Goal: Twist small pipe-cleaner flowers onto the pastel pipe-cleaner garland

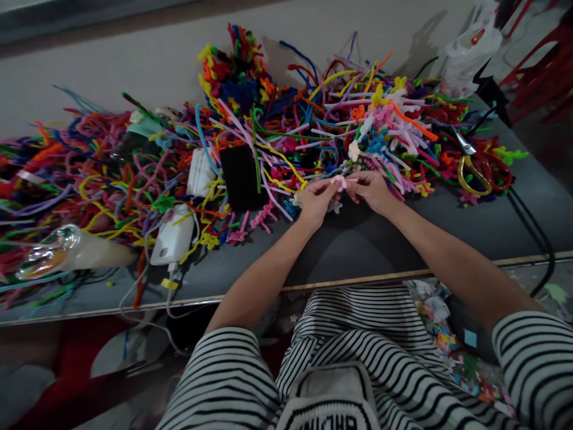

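A small pale pink pipe-cleaner piece [340, 180], curled at its left end, is held between both hands over the dark table. My left hand [317, 198] pinches its left side with closed fingers. On its right, the fingers of my right hand [369, 188] are closed around the straight end. White and blue flower shapes lie just beneath and beside my hands. Behind them is a heap of colourful pipe cleaners [308, 134], with some shaped into flowers.
Left of my hands lie a black phone [242, 178], a white charger [173, 236] with a cable, and a clear-wrapped roll [101, 251]. Scissors [473, 174] with yellow handles rest at the right. A white plastic bag [472, 54] stands at the back right.
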Action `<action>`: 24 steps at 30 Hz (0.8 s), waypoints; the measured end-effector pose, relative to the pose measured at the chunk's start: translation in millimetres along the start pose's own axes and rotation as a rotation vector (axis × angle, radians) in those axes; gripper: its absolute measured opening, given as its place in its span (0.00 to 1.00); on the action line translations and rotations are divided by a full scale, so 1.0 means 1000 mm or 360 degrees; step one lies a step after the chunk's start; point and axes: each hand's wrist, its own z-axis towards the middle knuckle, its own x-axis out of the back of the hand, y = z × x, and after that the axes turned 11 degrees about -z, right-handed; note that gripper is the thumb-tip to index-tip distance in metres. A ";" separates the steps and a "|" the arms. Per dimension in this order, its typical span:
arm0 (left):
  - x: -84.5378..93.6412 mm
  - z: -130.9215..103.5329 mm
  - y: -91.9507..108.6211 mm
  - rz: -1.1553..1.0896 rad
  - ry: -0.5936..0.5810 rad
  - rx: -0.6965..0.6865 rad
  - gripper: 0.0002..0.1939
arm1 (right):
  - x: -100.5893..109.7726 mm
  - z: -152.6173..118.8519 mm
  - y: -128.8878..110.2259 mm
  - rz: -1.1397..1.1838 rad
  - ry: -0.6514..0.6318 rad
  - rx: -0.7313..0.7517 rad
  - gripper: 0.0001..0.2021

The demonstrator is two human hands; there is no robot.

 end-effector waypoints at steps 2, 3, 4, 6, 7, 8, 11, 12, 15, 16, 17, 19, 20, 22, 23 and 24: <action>-0.002 -0.004 0.003 0.0102 0.0013 -0.0131 0.19 | -0.002 0.000 0.000 -0.0007 -0.0013 0.0014 0.21; -0.004 -0.006 0.006 0.0174 0.0016 -0.0207 0.19 | -0.002 -0.001 0.000 -0.0027 -0.0010 0.0012 0.21; -0.005 -0.008 0.009 0.0259 0.0021 -0.0291 0.17 | -0.002 -0.001 0.000 -0.0055 0.0002 0.0007 0.21; -0.007 -0.011 0.013 0.0440 0.0038 -0.0452 0.15 | -0.002 -0.002 0.002 -0.0114 0.0048 0.0004 0.22; -0.007 -0.012 0.015 0.0514 0.0051 -0.0504 0.14 | -0.003 -0.002 0.003 -0.0140 0.0078 0.0015 0.23; -0.006 -0.012 0.015 0.0559 0.0062 -0.0525 0.14 | -0.002 -0.002 0.005 -0.0161 0.0103 0.0034 0.23; -0.002 -0.006 0.009 0.0507 0.0053 -0.0397 0.17 | -0.002 0.000 0.008 -0.0246 0.0153 0.0092 0.22; 0.000 -0.003 0.005 0.0452 0.0028 -0.0327 0.17 | -0.001 0.000 0.008 -0.0283 0.0174 0.0101 0.22; 0.006 0.006 -0.004 0.0292 -0.0069 -0.0157 0.19 | 0.001 0.002 0.008 -0.0382 0.0243 0.0109 0.23; 0.007 0.009 -0.006 0.0243 -0.0092 -0.0121 0.19 | 0.002 0.002 0.008 -0.0400 0.0250 0.0111 0.23; 0.007 0.010 -0.007 0.0197 -0.0111 -0.0092 0.18 | 0.003 0.003 0.007 -0.0413 0.0245 0.0112 0.23; 0.007 0.012 -0.007 0.0114 -0.0149 -0.0051 0.19 | 0.005 0.003 0.005 -0.0448 0.0218 0.0114 0.22; 0.007 0.012 -0.006 0.0085 -0.0170 -0.0040 0.20 | 0.006 0.002 0.004 -0.0470 0.0210 0.0116 0.22; 0.007 0.013 -0.003 0.0062 -0.0225 -0.0037 0.21 | 0.008 0.002 0.003 -0.0521 0.0194 0.0134 0.20; 0.008 0.014 -0.002 0.0062 -0.0260 -0.0034 0.21 | 0.009 0.002 0.003 -0.0544 0.0176 0.0150 0.19; 0.010 0.015 -0.001 0.0061 -0.0300 -0.0019 0.21 | 0.009 0.001 0.003 -0.0560 0.0150 0.0163 0.18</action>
